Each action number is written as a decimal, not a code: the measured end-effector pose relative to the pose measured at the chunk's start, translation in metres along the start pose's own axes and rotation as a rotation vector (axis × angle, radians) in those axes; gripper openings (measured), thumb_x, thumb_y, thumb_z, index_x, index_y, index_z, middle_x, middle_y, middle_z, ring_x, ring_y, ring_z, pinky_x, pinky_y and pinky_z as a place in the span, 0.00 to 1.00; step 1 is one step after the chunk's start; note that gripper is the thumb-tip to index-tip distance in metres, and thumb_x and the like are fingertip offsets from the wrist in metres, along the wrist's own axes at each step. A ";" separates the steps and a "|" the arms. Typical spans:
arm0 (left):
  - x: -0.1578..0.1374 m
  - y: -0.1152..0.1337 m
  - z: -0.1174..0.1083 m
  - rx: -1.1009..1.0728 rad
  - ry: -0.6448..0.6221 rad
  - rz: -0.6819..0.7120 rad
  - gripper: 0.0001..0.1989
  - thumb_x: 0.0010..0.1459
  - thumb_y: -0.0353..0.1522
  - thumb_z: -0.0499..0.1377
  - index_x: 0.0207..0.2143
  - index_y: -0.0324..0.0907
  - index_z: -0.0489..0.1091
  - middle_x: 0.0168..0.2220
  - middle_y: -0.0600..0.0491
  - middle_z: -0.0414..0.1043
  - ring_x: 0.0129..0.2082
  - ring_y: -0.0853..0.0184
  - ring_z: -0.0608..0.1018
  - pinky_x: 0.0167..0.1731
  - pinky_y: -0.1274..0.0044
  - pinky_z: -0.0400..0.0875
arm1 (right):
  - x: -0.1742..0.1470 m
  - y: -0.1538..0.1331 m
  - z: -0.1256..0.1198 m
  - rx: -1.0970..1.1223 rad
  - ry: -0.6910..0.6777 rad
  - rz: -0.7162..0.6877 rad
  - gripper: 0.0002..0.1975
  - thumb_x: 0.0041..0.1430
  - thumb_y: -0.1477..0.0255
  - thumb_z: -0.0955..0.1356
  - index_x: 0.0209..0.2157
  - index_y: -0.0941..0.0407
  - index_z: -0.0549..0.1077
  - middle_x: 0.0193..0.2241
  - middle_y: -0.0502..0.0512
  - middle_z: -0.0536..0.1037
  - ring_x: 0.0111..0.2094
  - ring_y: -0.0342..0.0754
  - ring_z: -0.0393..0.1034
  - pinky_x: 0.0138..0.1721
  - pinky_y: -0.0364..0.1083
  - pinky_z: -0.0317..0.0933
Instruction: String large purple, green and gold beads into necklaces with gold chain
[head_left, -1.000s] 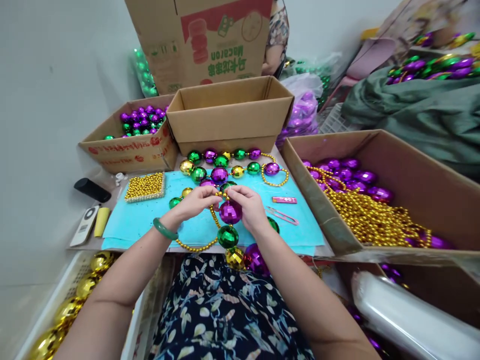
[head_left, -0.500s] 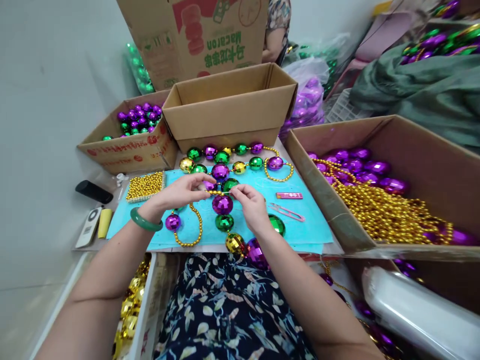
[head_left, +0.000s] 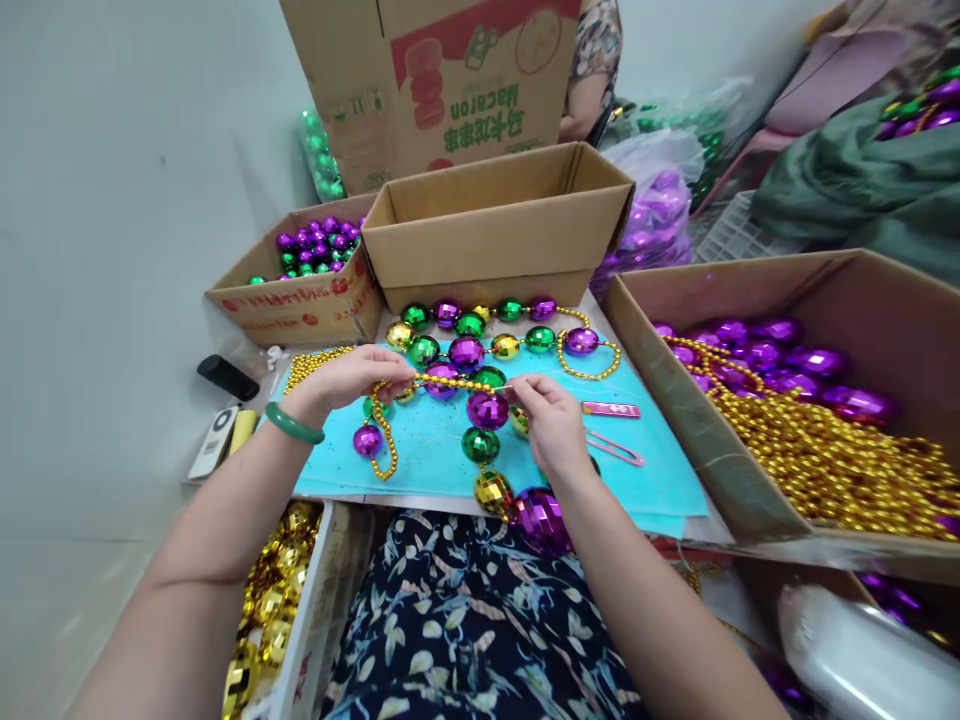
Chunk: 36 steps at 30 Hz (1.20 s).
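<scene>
My left hand is closed on a string of small gold beads, which runs to the right and also loops down to the mat. My right hand pinches a thin pale strand at the string's right end; whether it is a thread or a needle I cannot tell. Beneath lie large faceted balls in purple, green and gold, among them a purple ball and a green ball. A smaller purple ball lies by the hanging loop. All rest on a blue mat.
Pink thread snips and a small pink packet lie at right. A carton holds gold bead strings. Behind stands a long carton; at left are a ball-filled carton and gold beads. Someone's arm shows behind.
My hands have moved apart, so a longer stretch of gold beads now spans between them. The left part of the bead loop has lifted and narrowed. The view has shifted left.
</scene>
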<state>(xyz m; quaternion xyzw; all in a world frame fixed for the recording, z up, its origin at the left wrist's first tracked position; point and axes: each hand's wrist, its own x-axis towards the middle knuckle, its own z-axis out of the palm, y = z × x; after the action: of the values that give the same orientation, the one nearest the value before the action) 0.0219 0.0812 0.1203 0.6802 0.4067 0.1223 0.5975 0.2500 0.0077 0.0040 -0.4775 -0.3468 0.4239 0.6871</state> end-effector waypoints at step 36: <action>-0.024 -0.037 -0.031 -0.225 0.157 0.024 0.10 0.48 0.35 0.64 0.27 0.36 0.71 0.24 0.54 0.70 0.23 0.74 0.70 0.25 0.80 0.65 | 0.012 0.003 -0.005 0.129 0.108 0.043 0.09 0.40 0.67 0.74 0.22 0.56 0.73 0.23 0.48 0.72 0.27 0.42 0.65 0.32 0.43 0.59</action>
<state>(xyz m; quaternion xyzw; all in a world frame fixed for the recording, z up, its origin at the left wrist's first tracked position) -0.0290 0.0853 0.1018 0.6020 0.4279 0.2271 0.6348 0.2585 0.0173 0.0010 -0.4618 -0.2708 0.4337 0.7248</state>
